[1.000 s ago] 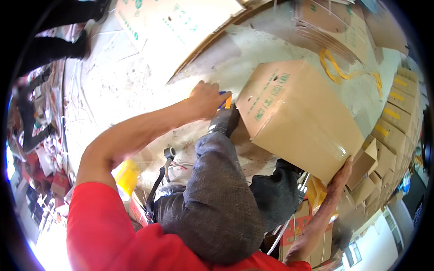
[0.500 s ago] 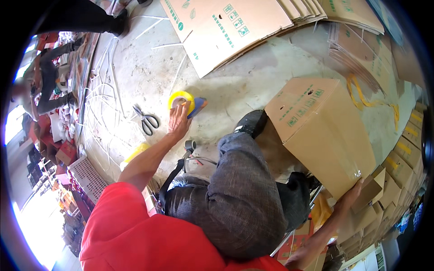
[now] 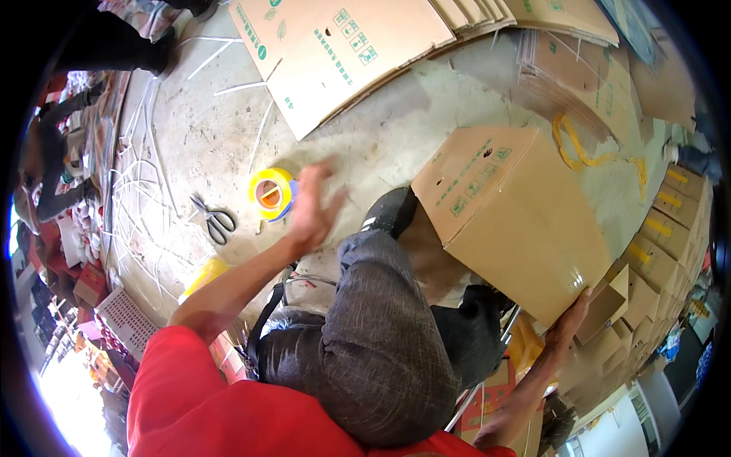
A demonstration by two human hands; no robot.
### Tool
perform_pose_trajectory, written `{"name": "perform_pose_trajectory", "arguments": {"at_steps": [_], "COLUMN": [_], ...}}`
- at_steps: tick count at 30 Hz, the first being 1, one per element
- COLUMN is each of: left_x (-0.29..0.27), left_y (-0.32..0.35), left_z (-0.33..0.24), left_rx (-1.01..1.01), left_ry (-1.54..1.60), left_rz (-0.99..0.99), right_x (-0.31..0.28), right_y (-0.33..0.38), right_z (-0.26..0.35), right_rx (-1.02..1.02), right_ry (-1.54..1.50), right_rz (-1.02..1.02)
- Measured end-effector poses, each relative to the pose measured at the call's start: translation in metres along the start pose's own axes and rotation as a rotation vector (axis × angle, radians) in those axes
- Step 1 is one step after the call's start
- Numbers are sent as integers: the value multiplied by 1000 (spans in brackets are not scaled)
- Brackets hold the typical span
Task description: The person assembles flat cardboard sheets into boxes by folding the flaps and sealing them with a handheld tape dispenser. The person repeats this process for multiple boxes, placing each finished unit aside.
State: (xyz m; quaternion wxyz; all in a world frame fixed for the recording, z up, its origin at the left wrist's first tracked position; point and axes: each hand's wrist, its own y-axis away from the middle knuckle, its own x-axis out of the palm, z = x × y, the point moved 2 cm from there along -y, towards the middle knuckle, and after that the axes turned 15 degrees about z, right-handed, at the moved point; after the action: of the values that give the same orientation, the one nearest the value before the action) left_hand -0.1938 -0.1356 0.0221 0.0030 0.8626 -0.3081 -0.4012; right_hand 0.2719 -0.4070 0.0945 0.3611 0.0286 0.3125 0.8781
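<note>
A yellow tape roll [image 3: 266,199] in a dispenser with blue parts lies on the floor to the left of my foot. Just right of it, my left hand [image 3: 311,213] is raised, empty and blurred by motion, its fingers apart. A tan cardboard box [image 3: 525,228] with green print on one face stands tilted to the right of my legs. My right hand [image 3: 569,314] grips its lower right corner; some of those fingers are hidden behind the box. Black-handled scissors [image 3: 213,219] lie on the floor left of the tape.
Flat cardboard sheets [image 3: 343,53] are stacked at the far side. White straps [image 3: 145,190] tangle on the floor at left. A yellow strap [image 3: 582,156] lies beyond the box. Folded boxes [image 3: 647,251] line the right side. Another person's dark-clothed leg [image 3: 114,46] stands at far left.
My left hand has let go of the tape dispenser and moved right, away from it. The dispenser stays on the floor. My right hand keeps its hold on the box while the whole view shifts.
</note>
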Motion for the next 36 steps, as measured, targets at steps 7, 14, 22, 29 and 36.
{"name": "perform_pose_trajectory", "arguments": {"at_steps": [7,14,22,29,36], "left_x": [50,153,202,176,-29], "left_y": [-155,-204,-190,-102,-80], "left_z": [-157,-92,-18,-29,-116], "left_rx": [477,307,47,-353,144], "left_ry": [772,706,130,1382,1466], "left_rz": [222,202,-76,621,868], "right_x": [1,-8,-52,-87,-14], "right_y": [-2,3,-11,-6,-1], "right_z": [-8,5,-29,-24,-66], "right_rx": [-49,27,14,-252,-245], "right_ry": [6,-32,-70,513,-374], "right_rz": [-40,-41,26,-202,14]}}
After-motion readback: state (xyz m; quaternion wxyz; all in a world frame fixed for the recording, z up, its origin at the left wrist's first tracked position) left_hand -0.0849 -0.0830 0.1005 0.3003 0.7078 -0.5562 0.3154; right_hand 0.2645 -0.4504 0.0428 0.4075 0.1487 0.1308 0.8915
